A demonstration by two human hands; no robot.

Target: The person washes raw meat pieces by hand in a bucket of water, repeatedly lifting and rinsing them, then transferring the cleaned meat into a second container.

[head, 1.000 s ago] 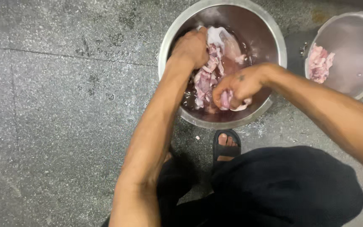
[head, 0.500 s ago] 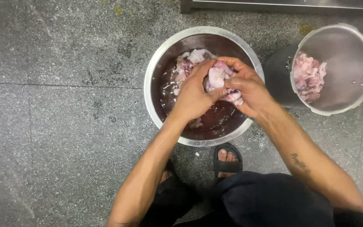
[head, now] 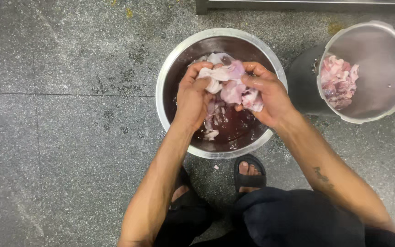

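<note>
A large steel bowl (head: 170, 82) stands on the grey stone floor with reddish water and pale raw meat pieces in it. My left hand (head: 193, 98) and my right hand (head: 268, 98) are raised just above the bowl's middle, both gripping one pale pink chunk of raw meat (head: 232, 84) between them. More meat pieces (head: 211, 132) lie in the water below my hands.
A steel pot (head: 380, 91) stands to the right of the bowl, holding a heap of pink meat pieces (head: 339, 80). My sandalled foot (head: 248, 174) rests just in front of the bowl. A metal edge (head: 307, 3) runs along the top.
My hands, apart in the bowl a second ago, have come together and lifted a chunk of meat clear of the water. The view has shifted slightly, and both vessels now show fully.
</note>
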